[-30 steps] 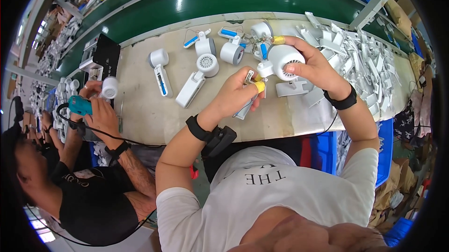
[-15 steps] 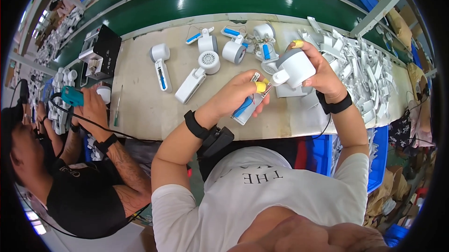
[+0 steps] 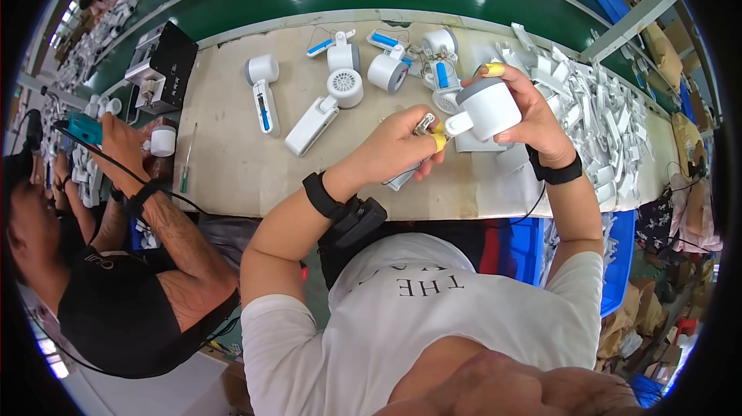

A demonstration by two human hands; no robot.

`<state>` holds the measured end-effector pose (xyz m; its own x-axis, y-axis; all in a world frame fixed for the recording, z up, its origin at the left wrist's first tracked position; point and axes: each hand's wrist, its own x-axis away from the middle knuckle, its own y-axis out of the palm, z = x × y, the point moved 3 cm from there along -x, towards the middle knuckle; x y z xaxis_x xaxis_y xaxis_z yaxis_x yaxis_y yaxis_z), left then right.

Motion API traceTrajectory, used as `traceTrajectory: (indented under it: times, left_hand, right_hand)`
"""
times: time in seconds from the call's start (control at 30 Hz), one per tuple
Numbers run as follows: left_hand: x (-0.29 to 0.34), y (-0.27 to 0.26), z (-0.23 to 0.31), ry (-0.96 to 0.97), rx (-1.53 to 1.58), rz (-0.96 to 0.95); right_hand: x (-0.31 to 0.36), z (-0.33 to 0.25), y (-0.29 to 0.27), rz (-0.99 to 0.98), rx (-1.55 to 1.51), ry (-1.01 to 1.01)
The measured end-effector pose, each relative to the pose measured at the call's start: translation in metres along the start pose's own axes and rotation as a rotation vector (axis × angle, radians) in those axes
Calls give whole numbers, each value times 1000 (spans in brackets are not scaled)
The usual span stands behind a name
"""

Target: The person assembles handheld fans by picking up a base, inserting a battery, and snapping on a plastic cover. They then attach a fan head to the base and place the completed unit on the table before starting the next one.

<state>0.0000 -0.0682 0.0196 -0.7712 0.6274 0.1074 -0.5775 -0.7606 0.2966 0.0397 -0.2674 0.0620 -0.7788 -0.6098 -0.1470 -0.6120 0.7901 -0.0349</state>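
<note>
My right hand (image 3: 541, 122) grips a white fan head (image 3: 493, 113) with a grey rim, thumb below and yellow-taped finger on top. My left hand (image 3: 390, 149), also taped in yellow, is closed round a white handle shell (image 3: 403, 178), whose lower end shows below the fingers. Its inside is mostly hidden by my fingers. The neck of the fan head points at my left fingertips and meets the handle's upper end. Beyond my hands lie a closed-handled handheld fan (image 3: 313, 124), another with a blue battery in its open handle (image 3: 264, 107), and several more fan parts.
White plastic shells (image 3: 599, 118) are heaped at the right. A blue bin (image 3: 613, 277) stands below the table edge. At the left are a black machine (image 3: 166, 68), a screwdriver (image 3: 186, 161) and a co-worker's hand (image 3: 120, 146) with a teal tool (image 3: 83, 129).
My left hand has turned and closed further over the handle shell, so the blue battery in it no longer shows. The co-worker's hands have moved away from the table.
</note>
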Motion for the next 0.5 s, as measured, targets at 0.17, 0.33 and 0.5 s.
traceTrajectory:
  times: [0.17,0.33,0.5]
  left_hand:
    - [-1,-3,-1,47,-269,71]
    - [0,-5,0,62,-270,133]
    - [0,-7,1,114,-314,157]
  right_hand:
    - [1,-13,10,17,135,-5]
    - [-1,-14,10,48,236,12]
    - [-1,-8,8,33,114,11]
